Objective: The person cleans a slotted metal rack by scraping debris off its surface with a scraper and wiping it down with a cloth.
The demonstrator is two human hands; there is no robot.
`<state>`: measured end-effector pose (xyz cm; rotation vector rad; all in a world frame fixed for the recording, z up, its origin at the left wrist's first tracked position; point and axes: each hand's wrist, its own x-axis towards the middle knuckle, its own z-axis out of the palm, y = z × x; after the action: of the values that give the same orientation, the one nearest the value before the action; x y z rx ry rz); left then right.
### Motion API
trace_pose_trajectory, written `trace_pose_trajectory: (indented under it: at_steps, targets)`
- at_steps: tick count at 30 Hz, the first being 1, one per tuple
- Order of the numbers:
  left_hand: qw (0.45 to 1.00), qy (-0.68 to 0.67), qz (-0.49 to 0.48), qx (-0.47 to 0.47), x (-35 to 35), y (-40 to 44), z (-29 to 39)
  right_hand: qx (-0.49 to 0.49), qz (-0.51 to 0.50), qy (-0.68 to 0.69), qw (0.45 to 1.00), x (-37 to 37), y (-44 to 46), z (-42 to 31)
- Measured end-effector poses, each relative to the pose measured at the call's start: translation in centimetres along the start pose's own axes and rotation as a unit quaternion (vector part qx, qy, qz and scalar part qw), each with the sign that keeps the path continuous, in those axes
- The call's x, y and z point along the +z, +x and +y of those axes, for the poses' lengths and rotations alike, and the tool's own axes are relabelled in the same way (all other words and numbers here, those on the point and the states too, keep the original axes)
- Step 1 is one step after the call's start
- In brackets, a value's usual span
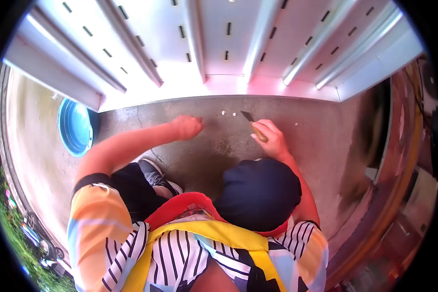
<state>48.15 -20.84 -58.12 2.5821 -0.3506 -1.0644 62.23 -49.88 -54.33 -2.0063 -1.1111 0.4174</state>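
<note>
My right hand (271, 138) grips a putty knife (261, 135) by its wooden handle. The dark, angled blade points up and left, just above the concrete floor. Close to the blade tip lie two small white bits (234, 114) on the ground. My left hand (187, 127) is closed, with its fingers curled. Something small and dark may be at its fingertips, but I cannot make out what it is. Both hands are low over the floor, in front of my knees.
A large white metal panel (219, 87) with ribs and slots stands right ahead. A blue plastic basin (76, 127) sits at the left by its corner. The concrete floor (180, 160) looks damp in places. Blurred clutter lies at the far right, and greenery at the far left.
</note>
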Motion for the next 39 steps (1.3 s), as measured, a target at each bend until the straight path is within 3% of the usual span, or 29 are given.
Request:
trace_pose_trajectory:
  at_steps: [3,6,9,10,13,16,19,20,23,25,27,30,33,38,39]
  targets:
    - [0.991,-0.068,0.094,-0.072,2.1,3.8,1.8,0.097,0.159,-0.076,0.980,-3.6,-4.3,2.6]
    - [0.969,-0.104,0.209,-0.079,2.8,7.4,2.8,0.207,0.283,-0.149,0.925,-6.2,-8.8,7.0]
    - [0.955,-0.122,0.217,-0.162,1.0,10.0,4.3,0.279,0.268,-0.179,0.905,-5.9,-10.3,10.1]
    - [0.955,-0.101,0.226,-0.164,1.0,10.7,4.5,0.261,0.238,-0.206,0.912,-5.3,-9.6,9.1]
    - [0.933,-0.117,0.282,-0.189,1.9,12.7,5.0,0.209,0.184,-0.105,0.955,-3.1,-7.3,5.2]
    - [0.904,-0.256,0.335,-0.068,3.2,14.6,4.6,0.163,0.249,-0.080,0.951,-2.9,-6.1,3.8]
    - [0.847,-0.383,0.361,-0.079,2.2,14.3,5.7,0.206,0.294,-0.131,0.924,-3.4,-6.5,5.6]
    - [0.848,-0.378,0.365,-0.076,2.4,14.6,5.8,0.234,0.249,-0.128,0.931,-3.2,-6.8,5.8]
    - [0.842,-0.377,0.373,-0.094,2.6,15.5,5.4,0.224,0.240,0.014,0.944,-2.7,-7.4,5.6]
    - [0.833,-0.397,0.358,-0.142,1.8,14.7,5.2,0.323,0.340,0.211,0.857,-3.2,-10.0,6.1]
    - [0.844,-0.362,0.369,-0.142,1.5,13.8,4.9,0.388,0.423,0.394,0.717,-4.6,-12.1,8.3]
    - [0.870,-0.293,0.381,-0.112,3.0,13.5,4.7,0.425,0.481,0.476,0.601,-5.2,-18.0,11.3]
    - [0.896,-0.221,0.376,-0.087,3.5,13.9,5.4,0.425,0.495,0.532,0.540,-4.5,-22.8,12.9]
    - [0.933,-0.116,0.331,-0.076,3.3,14.6,5.7,0.391,0.482,0.584,0.524,-2.1,-26.8,15.7]
    - [0.932,-0.151,0.321,-0.074,2.9,14.7,6.0,0.381,0.484,0.597,0.514,-1.9,-26.6,16.0]
